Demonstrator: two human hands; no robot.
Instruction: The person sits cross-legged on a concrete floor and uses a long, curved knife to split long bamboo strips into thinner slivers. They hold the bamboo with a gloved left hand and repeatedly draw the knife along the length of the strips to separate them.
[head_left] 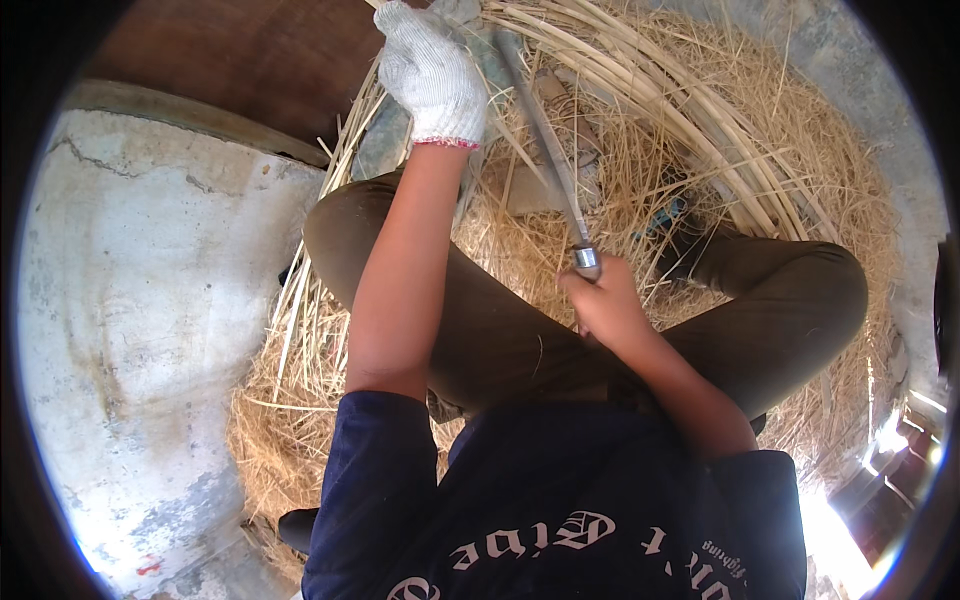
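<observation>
A white knitted glove with a red cuff covers my left hand [428, 82], which is raised at the top. Its fingers are closed round a pale bamboo strip [377, 4], a bit of which shows above the glove. My right hand [608, 300] is bare and wrapped round the handle of a long knife, just behind its metal collar. The knife's narrow blade [548, 140] points up and away, to the right of the glove, its far end among the strips. Most of the handle is hidden in my fist.
My crossed legs frame a wooden block [535, 190] among curly shavings [500, 265]. Long split strips [650, 85] curve along the far right. A stained wall [180, 300] stands close on the left, with a brown board [240, 75] above it.
</observation>
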